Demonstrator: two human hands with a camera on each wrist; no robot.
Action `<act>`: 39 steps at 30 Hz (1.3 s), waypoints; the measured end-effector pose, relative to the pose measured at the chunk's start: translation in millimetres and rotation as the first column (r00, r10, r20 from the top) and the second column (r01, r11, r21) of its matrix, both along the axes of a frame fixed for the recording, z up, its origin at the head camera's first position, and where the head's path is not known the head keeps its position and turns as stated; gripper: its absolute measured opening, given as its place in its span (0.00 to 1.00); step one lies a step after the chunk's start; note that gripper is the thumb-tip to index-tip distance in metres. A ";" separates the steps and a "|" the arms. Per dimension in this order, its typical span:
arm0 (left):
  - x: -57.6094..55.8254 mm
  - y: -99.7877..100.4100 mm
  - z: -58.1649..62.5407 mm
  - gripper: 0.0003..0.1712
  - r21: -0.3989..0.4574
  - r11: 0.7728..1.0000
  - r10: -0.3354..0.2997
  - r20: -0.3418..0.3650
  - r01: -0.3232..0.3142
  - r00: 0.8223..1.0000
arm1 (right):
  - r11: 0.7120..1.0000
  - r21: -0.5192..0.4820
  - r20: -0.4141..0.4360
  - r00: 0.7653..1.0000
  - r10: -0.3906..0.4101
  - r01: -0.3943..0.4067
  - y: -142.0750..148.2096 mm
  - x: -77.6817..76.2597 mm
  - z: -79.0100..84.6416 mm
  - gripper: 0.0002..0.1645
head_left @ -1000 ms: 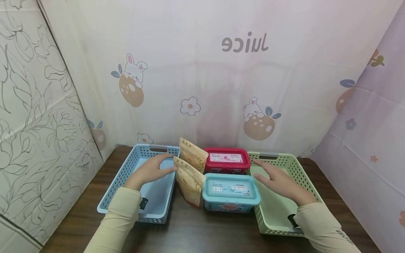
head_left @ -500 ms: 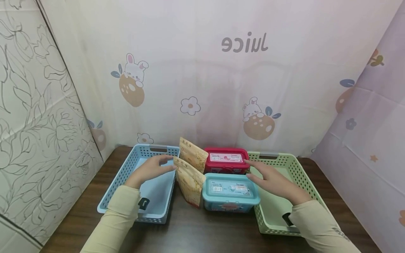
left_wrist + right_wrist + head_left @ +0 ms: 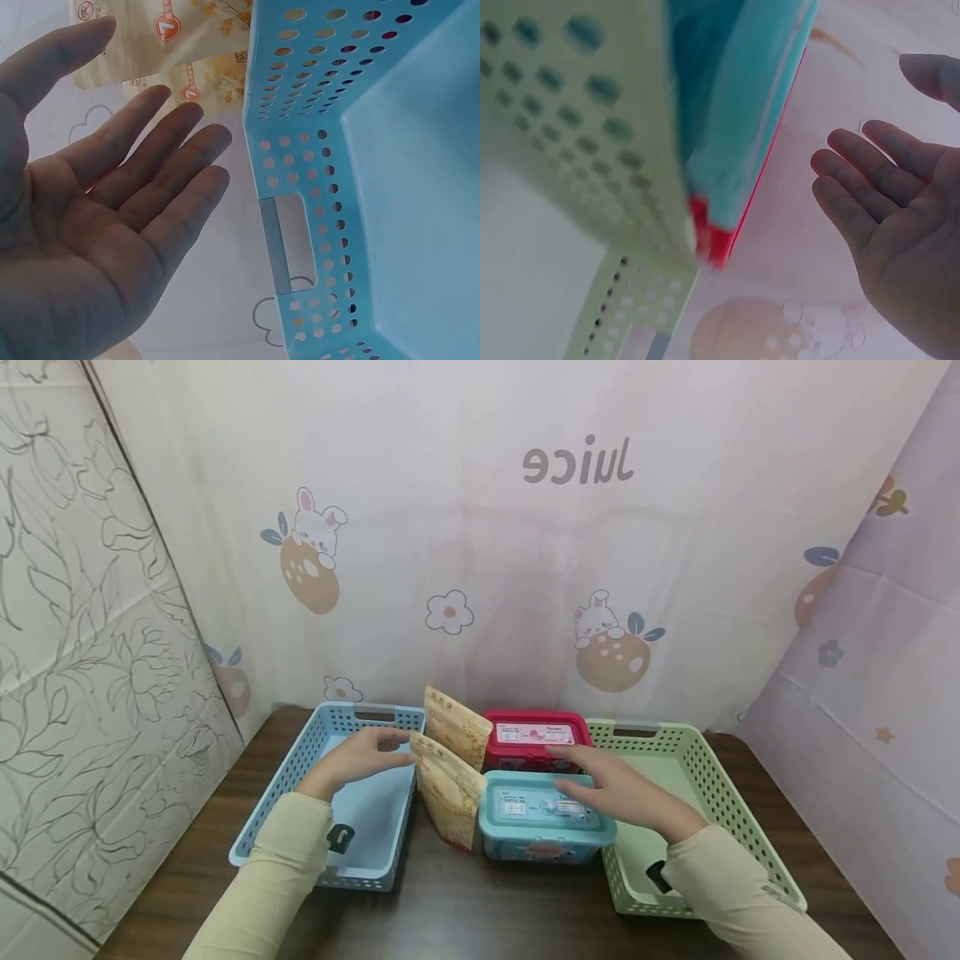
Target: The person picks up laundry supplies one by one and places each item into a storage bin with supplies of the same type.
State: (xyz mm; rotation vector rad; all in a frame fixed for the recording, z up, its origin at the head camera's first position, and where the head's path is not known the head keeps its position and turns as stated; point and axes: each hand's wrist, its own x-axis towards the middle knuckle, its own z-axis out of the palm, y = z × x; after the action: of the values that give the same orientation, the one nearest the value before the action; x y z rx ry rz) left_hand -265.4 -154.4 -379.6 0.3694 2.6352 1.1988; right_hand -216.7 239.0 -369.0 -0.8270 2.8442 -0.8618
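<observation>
My left hand hovers over the right side of the blue basket, its thumb and fingers spread apart and holding nothing. Its thumb tip is beside the top of the front tan pouch; whether they touch I cannot tell. Behind that one stands a second tan pouch. My right hand is above the teal lidded box, fingers loosely extended, and nothing is in it. Further back sits a red lidded box, partly covered by the right fingers. In the right wrist view the palm appears bare.
A green basket stands at the right, under my right forearm. Both baskets have perforated walls and flank the pouches and boxes. The dark wooden table shows in front, and a printed curtain hangs behind.
My right hand has moved left, from over the green basket to above the teal box. The left hand has stayed nearly still. Pouches and boxes have not moved.
</observation>
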 end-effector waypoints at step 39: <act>-18.3 -0.8 -2.5 0.23 -0.061 0.996 -0.057 -0.002 0.057 0.998 | 0.977 0.075 0.025 0.980 0.200 -0.201 -100.8 -7.6 -4.9 0.16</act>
State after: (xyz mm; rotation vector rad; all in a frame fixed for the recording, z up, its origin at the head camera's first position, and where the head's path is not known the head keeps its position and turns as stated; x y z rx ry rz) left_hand -283.7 -155.2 -382.0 0.4333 2.6384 1.0984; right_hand -224.3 138.1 -373.9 -1.0681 2.6998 -0.7247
